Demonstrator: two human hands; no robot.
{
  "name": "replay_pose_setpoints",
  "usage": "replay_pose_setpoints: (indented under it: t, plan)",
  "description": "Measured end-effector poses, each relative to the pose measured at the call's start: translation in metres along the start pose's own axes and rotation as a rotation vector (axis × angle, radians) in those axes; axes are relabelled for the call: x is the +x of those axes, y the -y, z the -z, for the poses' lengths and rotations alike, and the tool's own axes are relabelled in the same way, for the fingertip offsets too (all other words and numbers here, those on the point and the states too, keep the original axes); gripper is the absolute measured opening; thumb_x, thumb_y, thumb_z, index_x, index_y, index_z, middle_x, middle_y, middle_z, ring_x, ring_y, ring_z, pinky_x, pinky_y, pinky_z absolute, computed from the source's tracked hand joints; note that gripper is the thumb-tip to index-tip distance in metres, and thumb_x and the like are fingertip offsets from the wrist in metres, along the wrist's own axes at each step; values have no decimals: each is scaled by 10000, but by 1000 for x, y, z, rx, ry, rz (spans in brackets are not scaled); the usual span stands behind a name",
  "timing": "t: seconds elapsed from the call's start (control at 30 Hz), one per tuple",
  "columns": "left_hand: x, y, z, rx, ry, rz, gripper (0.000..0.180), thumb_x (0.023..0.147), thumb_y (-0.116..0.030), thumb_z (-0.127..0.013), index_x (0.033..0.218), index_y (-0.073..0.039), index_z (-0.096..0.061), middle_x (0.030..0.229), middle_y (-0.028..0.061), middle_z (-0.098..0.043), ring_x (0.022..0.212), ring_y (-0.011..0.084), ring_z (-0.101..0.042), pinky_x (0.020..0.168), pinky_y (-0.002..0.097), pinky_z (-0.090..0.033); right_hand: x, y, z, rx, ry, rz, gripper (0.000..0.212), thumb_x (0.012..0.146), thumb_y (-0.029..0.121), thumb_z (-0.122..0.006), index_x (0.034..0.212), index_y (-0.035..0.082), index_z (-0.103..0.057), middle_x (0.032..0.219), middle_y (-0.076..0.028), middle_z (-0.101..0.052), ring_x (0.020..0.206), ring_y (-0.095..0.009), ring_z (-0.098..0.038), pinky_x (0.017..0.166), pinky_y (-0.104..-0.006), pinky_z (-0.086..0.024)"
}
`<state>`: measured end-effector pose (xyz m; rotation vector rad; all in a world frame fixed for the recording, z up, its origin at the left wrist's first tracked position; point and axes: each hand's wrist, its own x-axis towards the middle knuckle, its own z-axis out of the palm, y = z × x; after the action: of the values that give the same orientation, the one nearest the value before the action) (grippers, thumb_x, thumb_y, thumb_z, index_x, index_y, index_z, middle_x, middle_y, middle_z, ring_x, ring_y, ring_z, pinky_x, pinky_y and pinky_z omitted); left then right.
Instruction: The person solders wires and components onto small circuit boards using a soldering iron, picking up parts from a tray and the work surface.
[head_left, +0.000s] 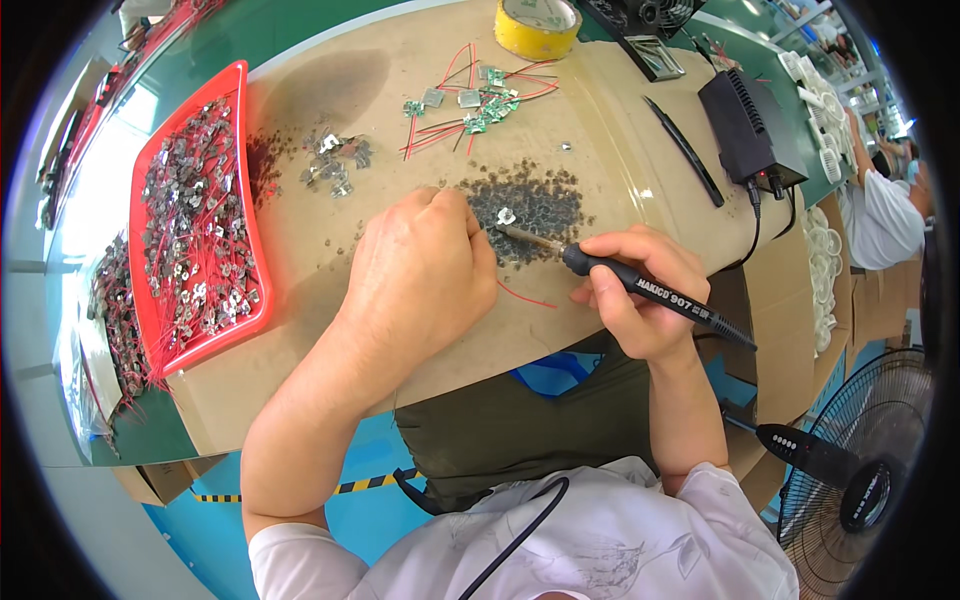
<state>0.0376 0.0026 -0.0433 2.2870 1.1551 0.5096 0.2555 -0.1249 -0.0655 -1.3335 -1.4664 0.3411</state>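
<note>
My right hand (650, 290) grips a black-handled soldering iron (665, 292) like a pen, its metal tip pointing left. At that tip a small shiny metal piece (506, 215) sits over a dark, scorched patch (550, 195) of the brown board. My left hand (420, 265) is closed just left of the tip, back of the hand up, fingertips mostly hidden. A thin red wire (527, 296) comes out from under it. Beyond the hands lie several small green circuit boards (490, 110) with red and black wires. Loose metal pieces (335, 160) are heaped to their left.
A red tray (255, 290) of metal pieces and red wires stands at left. Yellow tape (537, 28) lies at the back. A black pen-like tool (685, 150) and a black power box (750, 130) are at right. A fan (860, 460) stands lower right; another person (885, 215) sits beyond.
</note>
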Motion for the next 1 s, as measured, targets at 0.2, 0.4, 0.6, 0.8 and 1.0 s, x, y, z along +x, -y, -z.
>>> replay_pose_setpoints:
  t: [0.2,0.4,0.6,0.8,1.0]
  plan:
    - [0,0,1,8,4,10,141,917,-97,-783,921,36,-737,944,242,-755,849,433,-734,784,523,-574,-1,0,2,6,9,7,202,880,-20,-788,1080,-39,-813,730,-57,-746,623,-134,-685,576,-268,-508]
    - [1,0,1,16,13,8,142,920,-105,-783,924,32,-742,956,241,-759,874,438,-738,803,532,-582,-5,-3,0,208,-130,-77,250,1041,-38,-696,1283,-77,-745,896,-117,-800,680,-105,-736,618,-252,-574]
    - [-1,-2,5,21,37,31,145,927,-113,-784,934,25,-742,985,242,-764,906,446,-744,823,539,-588,46,-30,1,-164,-96,111,381,1025,-74,-704,1388,32,-754,925,-73,-777,760,-164,-717,685,-300,-585]
    - [0,1,1,11,44,23,147,931,-121,-782,937,20,-742,995,245,-767,915,451,-748,837,544,-592,71,-42,-7,-578,43,336,348,950,56,-813,1281,163,-784,865,-34,-726,812,-262,-640,695,-411,-552]
    - [-1,0,2,13,28,11,146,926,-125,-777,933,16,-744,1002,252,-768,934,457,-749,851,550,-594,71,-41,-5,-555,68,356,317,976,58,-811,1276,157,-784,866,-31,-730,795,-267,-635,689,-411,-547]
